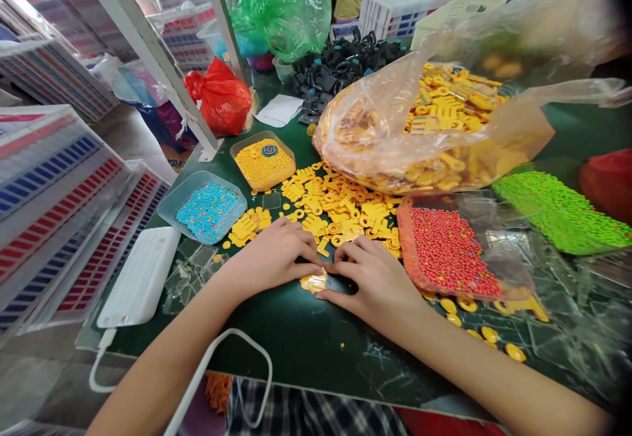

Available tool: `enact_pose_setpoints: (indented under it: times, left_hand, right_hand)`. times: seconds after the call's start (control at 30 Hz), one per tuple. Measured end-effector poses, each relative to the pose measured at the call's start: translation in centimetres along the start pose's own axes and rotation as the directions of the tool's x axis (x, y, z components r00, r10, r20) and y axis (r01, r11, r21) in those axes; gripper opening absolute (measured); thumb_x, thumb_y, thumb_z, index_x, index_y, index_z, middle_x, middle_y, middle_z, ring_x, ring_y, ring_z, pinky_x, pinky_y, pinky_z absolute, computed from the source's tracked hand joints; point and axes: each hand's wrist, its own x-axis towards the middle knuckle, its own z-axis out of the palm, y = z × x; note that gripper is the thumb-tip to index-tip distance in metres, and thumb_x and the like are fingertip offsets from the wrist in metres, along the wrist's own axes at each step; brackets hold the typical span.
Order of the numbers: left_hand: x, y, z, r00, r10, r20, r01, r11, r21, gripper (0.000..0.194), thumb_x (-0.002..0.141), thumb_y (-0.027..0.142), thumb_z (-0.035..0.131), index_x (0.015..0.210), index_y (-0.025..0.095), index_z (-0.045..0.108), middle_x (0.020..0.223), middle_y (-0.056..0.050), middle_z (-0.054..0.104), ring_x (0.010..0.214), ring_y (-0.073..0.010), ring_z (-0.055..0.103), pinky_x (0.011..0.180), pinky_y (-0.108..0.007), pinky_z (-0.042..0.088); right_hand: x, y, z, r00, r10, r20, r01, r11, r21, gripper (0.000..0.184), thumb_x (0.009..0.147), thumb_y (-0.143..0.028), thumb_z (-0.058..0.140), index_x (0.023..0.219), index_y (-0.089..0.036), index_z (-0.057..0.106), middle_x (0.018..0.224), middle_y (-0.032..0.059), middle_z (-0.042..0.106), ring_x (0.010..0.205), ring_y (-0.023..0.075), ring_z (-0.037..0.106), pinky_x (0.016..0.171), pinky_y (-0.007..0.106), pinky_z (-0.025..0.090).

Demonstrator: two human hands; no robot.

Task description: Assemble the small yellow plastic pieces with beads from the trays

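Note:
Low over the green table top, my left hand [281,251] and my right hand [370,271] meet at a small yellow plastic piece [312,283] with a shiny, clear-looking face. My left thumb and curled fingers press at its upper edge. From the right, my right thumb and fingers pinch its side; the fingertips partly cover it. Just beyond the hands spreads a pile of loose yellow plastic parts [340,202], some flat and hand-shaped, some ring-shaped. Tiny blue beads fill part of a clear tray [165,209] on the left.
Around the work lie a tub of yellow beads [264,163], a tray of red beads [451,251], green beads [557,209] and an open bag of yellow parts [365,126]. Clear plastic covers [190,278] and a white power bank [141,278] with its cable sit left.

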Motion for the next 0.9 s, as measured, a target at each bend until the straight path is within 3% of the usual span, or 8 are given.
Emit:
enact_pose_setpoints:
  times: [0.3,0.63,0.73,0.77,0.8,0.83,0.9]
  left_hand:
    - [0.3,-0.6,0.3,1.0,-0.014,-0.027,0.012,0.994,-0.104,0.023,0.09,0.043,0.062,0.09,0.027,0.078,0.091,-0.001,0.072,0.09,-0.0186,0.058,0.081,-0.032,0.036]
    - [0.3,-0.4,-0.1,1.0,0.014,0.004,-0.013,0.987,-0.162,0.016,0.086,0.036,0.068,0.098,0.028,0.077,0.093,-0.001,0.071,0.089,-0.0176,0.061,0.084,-0.03,0.04]
    - [-0.5,-0.7,-1.2,0.988,-0.048,-0.146,0.02,0.983,-0.183,0.021,0.088,0.04,0.064,0.1,0.026,0.075,0.096,-0.002,0.072,0.09,-0.0179,0.062,0.084,-0.029,0.043]
    - [-1.0,-0.9,-1.8,0.959,-0.128,-0.253,0.088,0.983,-0.163,0.023,0.09,0.042,0.061,0.099,0.025,0.075,0.097,-0.003,0.072,0.091,-0.0185,0.062,0.084,-0.03,0.044]
    - [-1.6,-1.2,-2.5,0.895,-0.229,-0.382,0.194,0.973,-0.128,0.026,0.091,0.043,0.058,0.098,0.024,0.074,0.097,-0.003,0.072,0.091,-0.0196,0.062,0.084,-0.031,0.044]
    - [-2.2,-1.6,-3.2,0.793,-0.329,-0.512,0.33,0.939,-0.093,0.029,0.092,0.045,0.055,0.096,0.024,0.074,0.097,-0.004,0.072,0.092,-0.0208,0.061,0.085,-0.032,0.044]
    - [-3.6,-2.7,-4.3,0.549,-0.458,-0.699,0.588,0.806,-0.066,0.033,0.094,0.047,0.049,0.094,0.025,0.073,0.095,-0.004,0.071,0.092,-0.0233,0.06,0.085,-0.036,0.043]
  right_hand:
    - [0.0,-0.2,-0.1,1.0,-0.015,-0.012,0.014,0.999,-0.051,0.028,0.069,-0.046,0.082,0.076,-0.022,0.071,0.076,-0.001,0.067,0.078,0.0173,0.053,0.071,0.032,0.04]
    - [-0.1,-0.1,0.0,1.0,-0.015,-0.012,0.014,0.998,-0.067,0.028,0.07,-0.046,0.081,0.076,-0.021,0.07,0.076,0.0012,0.067,0.079,0.0195,0.054,0.071,0.033,0.04]
    - [-0.1,-0.1,0.1,0.999,-0.026,-0.039,0.024,0.999,-0.047,0.026,0.07,-0.044,0.082,0.076,-0.021,0.071,0.077,0.0009,0.067,0.079,0.0194,0.055,0.071,0.033,0.042]
    - [-0.1,-0.1,0.1,0.999,-0.028,-0.047,0.027,0.999,-0.038,0.025,0.07,-0.043,0.082,0.076,-0.022,0.071,0.077,0.0007,0.067,0.079,0.0193,0.055,0.071,0.033,0.042]
    - [-0.2,0.0,0.1,0.998,-0.029,-0.054,0.028,0.999,-0.028,0.025,0.069,-0.043,0.082,0.076,-0.021,0.072,0.078,0.0006,0.067,0.079,0.0192,0.055,0.071,0.033,0.042]
    - [-0.2,0.0,0.1,0.998,-0.031,-0.06,0.03,0.999,-0.018,0.025,0.069,-0.042,0.083,0.076,-0.021,0.072,0.078,0.0006,0.066,0.079,0.0191,0.055,0.07,0.033,0.042]
    - [-0.3,0.0,0.1,0.997,-0.033,-0.063,0.033,0.999,-0.003,0.023,0.07,-0.041,0.082,0.076,-0.021,0.071,0.078,0.0008,0.066,0.079,0.0189,0.055,0.07,0.032,0.042]
